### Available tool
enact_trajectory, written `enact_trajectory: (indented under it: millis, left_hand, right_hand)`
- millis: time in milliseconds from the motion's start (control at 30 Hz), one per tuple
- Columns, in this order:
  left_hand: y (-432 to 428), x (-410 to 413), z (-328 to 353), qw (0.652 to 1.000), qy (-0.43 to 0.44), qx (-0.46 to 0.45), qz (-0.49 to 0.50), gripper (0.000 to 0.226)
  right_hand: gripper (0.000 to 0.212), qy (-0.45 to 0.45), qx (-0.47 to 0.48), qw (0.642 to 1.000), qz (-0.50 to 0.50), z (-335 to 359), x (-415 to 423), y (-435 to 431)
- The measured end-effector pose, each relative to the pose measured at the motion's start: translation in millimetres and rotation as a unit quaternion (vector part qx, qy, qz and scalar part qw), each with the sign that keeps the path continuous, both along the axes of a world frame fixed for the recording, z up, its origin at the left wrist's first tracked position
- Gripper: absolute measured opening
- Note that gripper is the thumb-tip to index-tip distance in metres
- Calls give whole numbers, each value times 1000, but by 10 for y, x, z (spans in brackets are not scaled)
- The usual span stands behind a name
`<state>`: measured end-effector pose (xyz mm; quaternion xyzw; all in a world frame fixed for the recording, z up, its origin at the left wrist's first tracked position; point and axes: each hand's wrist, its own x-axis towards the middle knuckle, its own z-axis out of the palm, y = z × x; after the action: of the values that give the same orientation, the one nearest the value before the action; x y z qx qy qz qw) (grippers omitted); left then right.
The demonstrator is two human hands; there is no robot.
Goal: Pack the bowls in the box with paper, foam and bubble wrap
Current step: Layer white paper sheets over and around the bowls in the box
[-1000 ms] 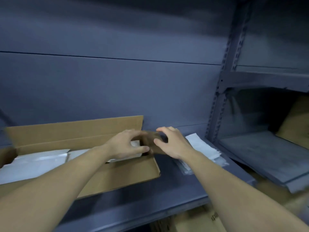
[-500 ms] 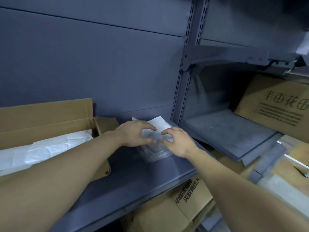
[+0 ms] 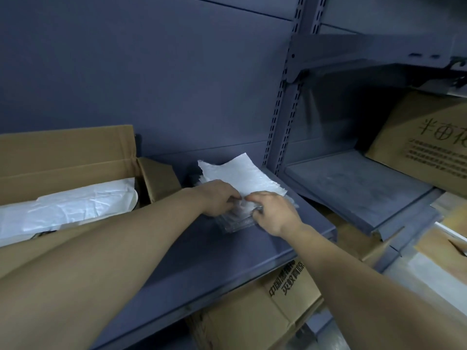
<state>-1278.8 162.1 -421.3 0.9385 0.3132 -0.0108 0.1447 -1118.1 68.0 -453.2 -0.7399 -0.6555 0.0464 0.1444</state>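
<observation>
Pinching the bubble wrap stack (image 3: 236, 223) with left hand (image 3: 217, 198) and right hand (image 3: 271, 212), likely to lift several clinging layers together or drag the white sheet (image 3: 235, 178) off the shelf (image 3: 252, 253).

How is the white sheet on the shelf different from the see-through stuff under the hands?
The thin white sheet is solid white; the stack of clear bubble wrap is see-through and shiny. The white sheet looks like one layer on top, further back; the clear stack is thicker and pokes out in front. The left hand and right hand pinch the clear stack. Both lie flat on the grey metal shelf.
</observation>
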Motion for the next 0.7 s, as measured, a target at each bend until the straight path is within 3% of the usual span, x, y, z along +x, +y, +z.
enact_trajectory:
  millis: [267,400,467,600,700]
  left_hand:
    - [-109,-32,237,990,-126,39,56,31]
    - [-110,-126,447,961,-246,90,86,29]
    - [-145,-208,566,939,-317,91,95,32]
    - [-219,-473,892,901,-408,74,129,29]
    - [-254,-783,1075,890,-421,59,165,31]
  right_hand:
    - [44,29,68,997,-38,181,-11,-148]
    - [58,53,126,987,-89,320,-5,-191]
    - [71,114,179,970,-118,371,-11,-189]
    - [88,347,226,900,-137,551,-91,-133]
    - [66,401,202,889,-92,668,-270,-50]
